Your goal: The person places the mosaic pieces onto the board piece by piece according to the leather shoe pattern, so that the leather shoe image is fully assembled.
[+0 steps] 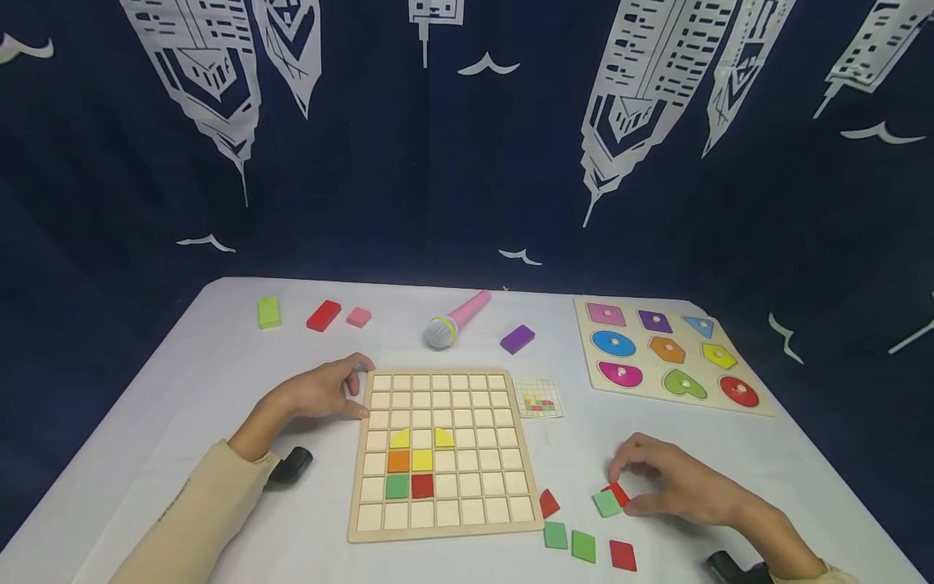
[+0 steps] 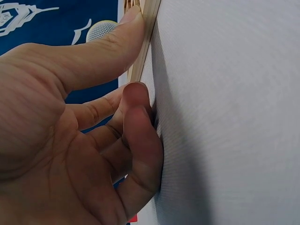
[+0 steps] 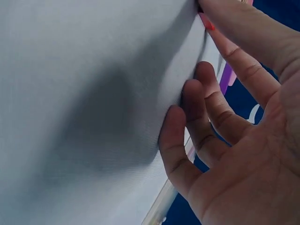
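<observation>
A wooden grid board [image 1: 452, 513] lies flat, with yellow, orange, green and red tiles in some of its squares. My left hand [image 1: 324, 389] holds the board's upper left corner, its thumb [image 2: 110, 54] against the side edge and the other fingers bent beside it. To the right of the board, my right hand [image 1: 674, 483] pinches a red tile [image 1: 620, 493] between thumb and index finger. That tile partly overlaps a green tile [image 1: 606, 504] on the table. In the right wrist view only a sliver of the red tile [image 3: 206, 21] shows; its full shape is hidden.
Loose tiles, including a red one [image 1: 623, 556] and a green one [image 1: 584, 546], lie near the board's lower right corner. A pattern card [image 1: 540, 391] touches its right side. Behind are a toy microphone [image 1: 460, 320], several coloured blocks and a shape puzzle [image 1: 700, 401].
</observation>
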The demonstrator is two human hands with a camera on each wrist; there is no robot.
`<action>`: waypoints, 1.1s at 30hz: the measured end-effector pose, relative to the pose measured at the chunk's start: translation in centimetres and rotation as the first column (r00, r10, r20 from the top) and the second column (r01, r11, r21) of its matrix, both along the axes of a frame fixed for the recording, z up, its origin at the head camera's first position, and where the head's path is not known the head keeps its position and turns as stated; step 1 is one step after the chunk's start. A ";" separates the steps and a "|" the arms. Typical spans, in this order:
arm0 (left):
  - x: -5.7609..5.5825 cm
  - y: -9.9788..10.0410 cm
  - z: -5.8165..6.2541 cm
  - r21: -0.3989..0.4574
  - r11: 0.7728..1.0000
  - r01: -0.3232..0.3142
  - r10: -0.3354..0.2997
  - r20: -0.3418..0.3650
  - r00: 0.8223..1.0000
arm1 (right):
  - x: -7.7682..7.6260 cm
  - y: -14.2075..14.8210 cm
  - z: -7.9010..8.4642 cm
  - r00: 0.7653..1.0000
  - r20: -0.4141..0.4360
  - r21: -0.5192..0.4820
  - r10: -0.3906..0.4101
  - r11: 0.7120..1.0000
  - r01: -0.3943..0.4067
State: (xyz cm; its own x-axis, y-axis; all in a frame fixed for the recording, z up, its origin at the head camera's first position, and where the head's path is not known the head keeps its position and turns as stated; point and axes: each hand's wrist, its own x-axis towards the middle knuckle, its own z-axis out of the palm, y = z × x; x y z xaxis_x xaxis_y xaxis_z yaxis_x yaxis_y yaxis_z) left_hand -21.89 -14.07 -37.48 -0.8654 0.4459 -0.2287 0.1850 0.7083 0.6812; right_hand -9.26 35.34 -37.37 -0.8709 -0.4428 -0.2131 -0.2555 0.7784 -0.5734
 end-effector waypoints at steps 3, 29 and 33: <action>0.0 0.1 0.0 -0.004 1.000 -0.005 0.005 0.000 1.000 | -0.1 -0.2 0.2 0.999 -0.031 0.046 0.015 0.999 -0.014; -0.2 0.0 -0.1 -0.012 1.000 -0.010 0.010 -0.001 1.000 | -3.8 -11.3 2.7 0.961 -0.250 0.050 0.117 0.993 -0.108; -0.2 0.0 -0.1 -0.022 1.000 -0.020 0.020 0.001 1.000 | -4.0 -13.7 2.8 0.953 -0.254 0.018 0.166 0.986 -0.167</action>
